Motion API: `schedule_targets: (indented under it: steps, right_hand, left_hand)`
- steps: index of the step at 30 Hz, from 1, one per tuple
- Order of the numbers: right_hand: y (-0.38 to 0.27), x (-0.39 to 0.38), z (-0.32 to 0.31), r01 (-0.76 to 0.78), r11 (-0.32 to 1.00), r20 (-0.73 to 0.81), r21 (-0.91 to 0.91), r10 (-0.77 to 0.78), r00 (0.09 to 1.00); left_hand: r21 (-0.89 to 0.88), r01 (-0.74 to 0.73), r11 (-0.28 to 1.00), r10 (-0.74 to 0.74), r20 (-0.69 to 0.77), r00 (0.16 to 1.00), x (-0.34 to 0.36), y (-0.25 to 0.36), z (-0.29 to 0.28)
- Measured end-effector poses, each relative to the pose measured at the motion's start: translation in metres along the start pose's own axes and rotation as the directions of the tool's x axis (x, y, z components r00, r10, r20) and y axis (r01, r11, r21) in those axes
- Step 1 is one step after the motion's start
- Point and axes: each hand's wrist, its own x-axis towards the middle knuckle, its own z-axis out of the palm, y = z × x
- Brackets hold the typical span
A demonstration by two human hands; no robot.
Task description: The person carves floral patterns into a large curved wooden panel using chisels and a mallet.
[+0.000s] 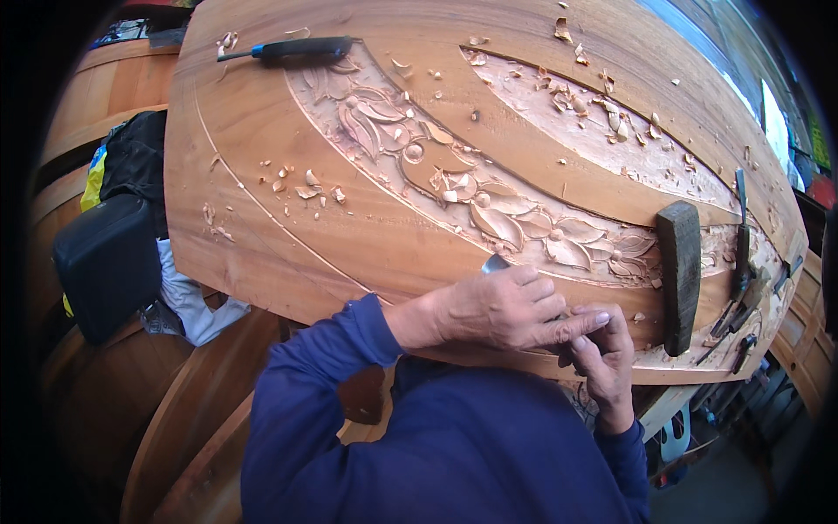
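Observation:
My left hand (502, 310) is closed over the near edge of a carved wooden panel (332, 244). A short, shiny metal blade of a chisel (496, 263) sticks out beyond its knuckles; the rest of that tool is hidden under the hand. Against the left fingertips, my right hand (607, 354) is closed with thumb and fingers pinched together; what lies between them, if anything, cannot be made out. Just past both hands runs a carved band of flowers and leaves (497, 223). To their right lies a dark, flat wooden block (679, 279).
A black-handled tool (305, 51) lies at the panel's far left. Several more carving tools (742, 271) crowd the right end. Wood shavings (572, 100) are scattered about. Left of the panel are a black case (109, 262) and a white cloth (192, 301).

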Motion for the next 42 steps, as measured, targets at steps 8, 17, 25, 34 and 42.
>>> schedule_targets:
  steps: [8,17,25,34,42]
  right_hand:
    - [0.022,-0.015,-0.063,0.302,0.905,-0.234,-0.301,-0.377,0.896]
    - [0.054,-0.039,-0.087,0.364,0.896,-0.176,-0.255,-0.413,0.894]
    - [0.006,-0.002,-0.072,0.244,0.884,0.273,-0.399,-0.14,0.952]
    - [0.008,0.009,-0.026,-0.065,0.998,0.214,0.026,0.058,0.975]
    - [-0.016,0.038,0.011,0.105,0.963,0.077,-0.248,-0.088,0.993]
  left_hand:
    - [0.034,0.525,0.85,-0.524,-0.04,0.851,-0.008,0.052,-0.004]
    - [0.092,0.82,0.566,-0.824,0.02,0.566,0.002,0.077,-0.014]
    - [0.032,0.304,0.952,-0.304,-0.008,0.953,0.036,0.071,0.027]
    - [-0.169,0.294,0.941,-0.317,-0.129,0.94,0.023,0.021,0.03]
    - [-0.209,0.428,0.88,-0.473,-0.287,0.833,0.03,-0.006,0.035]
